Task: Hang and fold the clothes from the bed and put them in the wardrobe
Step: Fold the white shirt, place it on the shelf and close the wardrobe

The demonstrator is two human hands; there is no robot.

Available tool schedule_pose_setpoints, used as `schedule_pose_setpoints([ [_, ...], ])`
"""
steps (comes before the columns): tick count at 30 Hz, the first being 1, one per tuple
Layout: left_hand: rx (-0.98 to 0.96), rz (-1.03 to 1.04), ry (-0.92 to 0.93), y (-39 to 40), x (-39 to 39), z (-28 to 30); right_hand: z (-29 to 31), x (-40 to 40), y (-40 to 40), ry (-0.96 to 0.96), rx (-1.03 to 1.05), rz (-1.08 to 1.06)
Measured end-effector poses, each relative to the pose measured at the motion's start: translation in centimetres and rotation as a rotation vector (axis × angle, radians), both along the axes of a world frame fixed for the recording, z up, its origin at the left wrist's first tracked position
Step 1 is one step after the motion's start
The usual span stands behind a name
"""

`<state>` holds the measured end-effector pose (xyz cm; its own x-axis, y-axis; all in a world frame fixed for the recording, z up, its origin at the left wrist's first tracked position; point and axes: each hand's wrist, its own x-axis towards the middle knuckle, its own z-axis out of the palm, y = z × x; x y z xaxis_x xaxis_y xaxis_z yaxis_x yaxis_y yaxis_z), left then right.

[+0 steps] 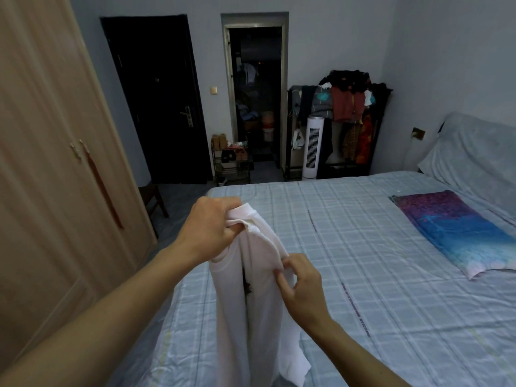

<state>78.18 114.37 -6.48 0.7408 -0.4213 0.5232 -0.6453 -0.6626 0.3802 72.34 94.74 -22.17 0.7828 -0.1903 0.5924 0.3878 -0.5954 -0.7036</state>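
Two hands are engaged on one garment. Left hand (208, 229) is closed round a bunched upper edge of a white shirt (251, 308), fingers curled over the cloth, holding it raised above the near left part of the bed (377, 275). Right hand (297, 286) sits lower and nearer, pinching a fold of the same shirt between thumb and fingertips. Shirt hangs down from both grips, doubled lengthwise, with a dark print partly showing in the gap between the folds; its lower end trails toward the near edge of the bed.

Assessment of progress: this item appears to be mid-handling, neither folded flat nor on a hanger; no hanger is visible. On the right side of the bed lies a purple-and-blue garment (458, 233), spread flat and apparently awaiting attention. Wardrobe (53, 163) stands at left with both doors closed, so nothing can be confirmed as stored. A loaded clothes rack (349, 113) stands at the far wall; whether it belongs to the task cannot be told. Judged remaining: finish this shirt, treat the coloured piece, open the wardrobe, stow both.
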Motion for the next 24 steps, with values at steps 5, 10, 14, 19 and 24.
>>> schedule_pose_setpoints([
  [5, 0.016, -0.031, 0.028, 0.8, 0.3, -0.4, -0.4, 0.2, -2.3, 0.055, 0.025, -0.014],
  [10, 0.012, -0.037, 0.034, 0.0, -0.2, -0.3, -1.7, -0.3, -1.1, 0.065, 0.041, 0.138],
  [14, 0.018, -0.038, 0.030, 0.2, -0.1, -0.1, -2.4, -0.2, 0.0, 0.018, 0.043, 0.126],
  [19, 0.009, -0.026, 0.020, 0.9, 0.0, -0.2, -2.1, -0.2, 0.7, 0.033, -0.005, 0.098],
  [24, 0.011, -0.018, 0.024, 1.4, -0.1, -0.4, -2.7, 0.2, 1.6, 0.056, -0.020, 0.075],
])
